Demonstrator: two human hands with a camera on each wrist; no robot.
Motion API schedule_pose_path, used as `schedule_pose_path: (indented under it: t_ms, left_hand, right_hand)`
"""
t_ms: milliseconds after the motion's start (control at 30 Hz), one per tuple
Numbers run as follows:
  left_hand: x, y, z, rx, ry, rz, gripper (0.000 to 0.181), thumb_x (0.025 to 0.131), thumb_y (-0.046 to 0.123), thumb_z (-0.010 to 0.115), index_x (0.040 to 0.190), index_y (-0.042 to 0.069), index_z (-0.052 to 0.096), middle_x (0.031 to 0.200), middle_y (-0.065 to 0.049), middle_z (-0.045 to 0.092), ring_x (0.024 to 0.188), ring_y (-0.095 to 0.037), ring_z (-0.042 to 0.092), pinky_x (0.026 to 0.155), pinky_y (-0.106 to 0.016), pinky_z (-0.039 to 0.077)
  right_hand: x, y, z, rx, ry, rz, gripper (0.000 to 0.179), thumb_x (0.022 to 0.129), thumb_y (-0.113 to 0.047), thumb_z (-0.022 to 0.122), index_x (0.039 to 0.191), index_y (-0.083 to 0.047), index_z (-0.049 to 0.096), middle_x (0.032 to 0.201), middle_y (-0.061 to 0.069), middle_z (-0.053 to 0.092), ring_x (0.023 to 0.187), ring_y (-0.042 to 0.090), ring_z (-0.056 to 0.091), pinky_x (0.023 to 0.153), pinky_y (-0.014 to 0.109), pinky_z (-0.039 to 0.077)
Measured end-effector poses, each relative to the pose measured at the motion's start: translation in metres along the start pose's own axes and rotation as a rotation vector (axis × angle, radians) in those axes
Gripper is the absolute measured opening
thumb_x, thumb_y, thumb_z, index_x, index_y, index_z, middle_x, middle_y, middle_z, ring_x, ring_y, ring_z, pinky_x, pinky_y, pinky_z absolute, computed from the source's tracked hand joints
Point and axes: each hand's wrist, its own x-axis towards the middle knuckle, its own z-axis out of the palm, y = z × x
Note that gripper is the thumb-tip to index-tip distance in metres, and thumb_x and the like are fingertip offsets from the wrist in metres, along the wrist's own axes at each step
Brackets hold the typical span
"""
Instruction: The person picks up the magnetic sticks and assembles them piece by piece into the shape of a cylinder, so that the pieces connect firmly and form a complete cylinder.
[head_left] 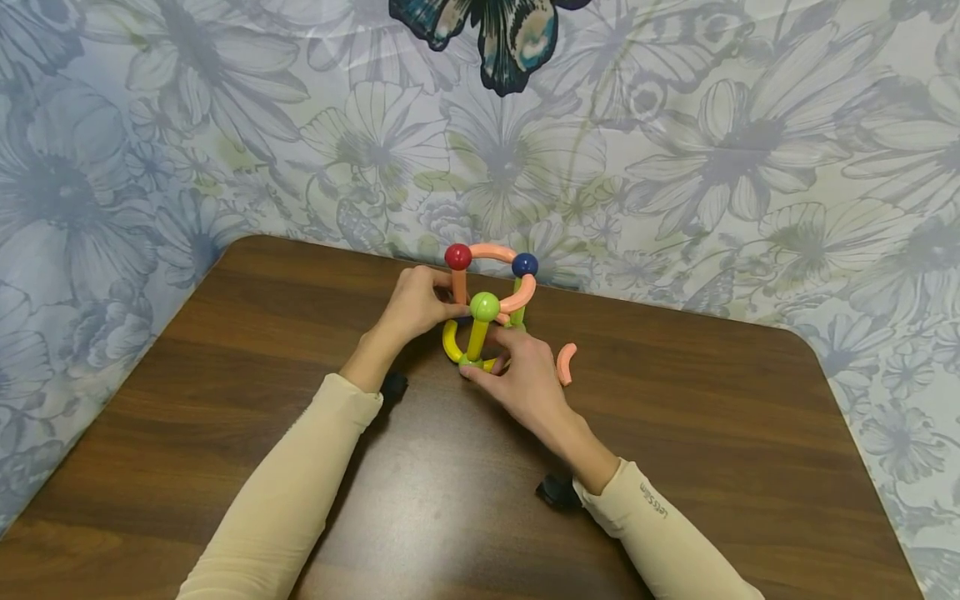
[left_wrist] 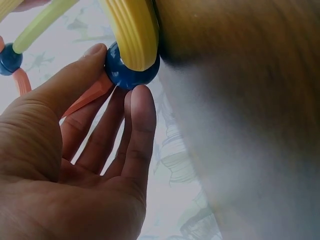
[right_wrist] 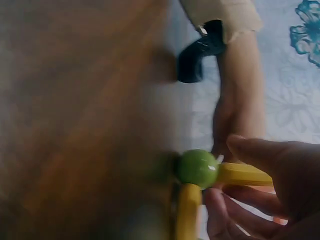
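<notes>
A frame of coloured rods and balls stands on the table, with a red ball [head_left: 458,257], a dark blue ball [head_left: 525,265] and a light green ball [head_left: 485,307] on top, joined by curved peach rods [head_left: 491,252]. My left hand [head_left: 420,304] is at its left side; in the left wrist view the thumb and fingertips pinch a lower blue ball [left_wrist: 131,72], where a curved yellow rod [left_wrist: 134,35] meets it. My right hand [head_left: 528,375] is at the front lower corner, its thumb and fingers around the lower green ball [right_wrist: 198,168] and the upright yellow rod [right_wrist: 245,175].
A loose curved peach rod [head_left: 566,364] lies on the brown wooden table [head_left: 675,400], just right of my right hand. Behind the table rises a flower-patterned wall [head_left: 360,150]. Black wrist devices [head_left: 558,492] hang under both wrists.
</notes>
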Motion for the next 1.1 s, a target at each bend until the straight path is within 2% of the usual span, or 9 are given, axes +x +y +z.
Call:
schedule_pose_path:
  t_ms: [133,267,433,567,767,933,1100]
  left_hand:
    - [0.0,0.003,-0.001,-0.001,-0.001,-0.009,0.022,0.08,0.025,0.094,0.095,0.012,0.084,0.092,-0.005,0.081,0.092,-0.025,0.068,0.078,-0.038,0.052]
    - [0.001,0.004,-0.003,0.007,-0.009,-0.025,0.024,0.081,0.026,0.094,0.097,0.011,0.084,0.097,-0.006,0.081,0.097,-0.026,0.068,0.083,-0.04,0.053]
    - [0.0,0.003,-0.002,0.007,-0.009,-0.02,0.023,0.081,0.029,0.094,0.093,0.012,0.083,0.095,-0.004,0.081,0.097,-0.025,0.069,0.084,-0.041,0.052]
    - [0.0,0.002,-0.002,0.001,-0.017,-0.013,0.021,0.082,0.028,0.093,0.09,0.012,0.083,0.091,-0.004,0.081,0.097,-0.026,0.07,0.083,-0.04,0.051]
    - [-0.001,0.003,-0.002,-0.013,-0.028,-0.02,0.02,0.082,0.025,0.094,0.091,0.012,0.083,0.094,-0.004,0.081,0.097,-0.025,0.068,0.082,-0.039,0.049]
    - [0.0,0.003,-0.002,-0.003,-0.029,-0.025,0.022,0.08,0.025,0.094,0.093,0.011,0.083,0.096,-0.004,0.082,0.099,-0.025,0.067,0.084,-0.04,0.05]
    - [-0.001,0.002,-0.002,0.014,-0.027,-0.02,0.024,0.079,0.026,0.095,0.095,0.011,0.084,0.101,-0.005,0.082,0.106,-0.026,0.069,0.091,-0.043,0.053]
  right_hand:
    - [0.002,0.004,0.009,-0.01,0.02,-0.017,0.031,0.086,-0.027,0.09,0.112,-0.017,0.076,0.098,-0.002,0.079,0.069,0.012,0.065,0.063,0.026,0.052]
    - [0.005,0.004,0.01,-0.009,0.022,-0.033,0.031,0.087,-0.023,0.089,0.114,-0.014,0.077,0.096,-0.001,0.08,0.068,0.011,0.066,0.063,0.024,0.052]
    - [0.007,0.005,0.004,-0.03,0.012,-0.041,0.028,0.087,-0.019,0.088,0.112,-0.012,0.078,0.092,0.003,0.079,0.07,0.014,0.07,0.064,0.026,0.056]
    - [0.007,0.011,-0.003,-0.025,0.006,-0.002,0.022,0.088,-0.017,0.087,0.106,-0.009,0.078,0.092,0.006,0.078,0.072,0.016,0.072,0.065,0.028,0.058]
    - [0.011,0.022,-0.016,-0.06,0.01,0.038,0.016,0.088,-0.015,0.086,0.099,-0.008,0.077,0.085,0.006,0.075,0.069,0.014,0.068,0.063,0.028,0.054]
    - [0.014,0.026,-0.022,-0.073,-0.001,0.051,0.017,0.089,-0.016,0.085,0.101,-0.007,0.078,0.086,0.007,0.076,0.068,0.014,0.068,0.062,0.029,0.055]
    - [0.016,0.028,-0.025,-0.048,-0.009,0.042,0.02,0.088,-0.015,0.085,0.104,-0.004,0.079,0.09,0.01,0.077,0.075,0.018,0.074,0.068,0.031,0.061]
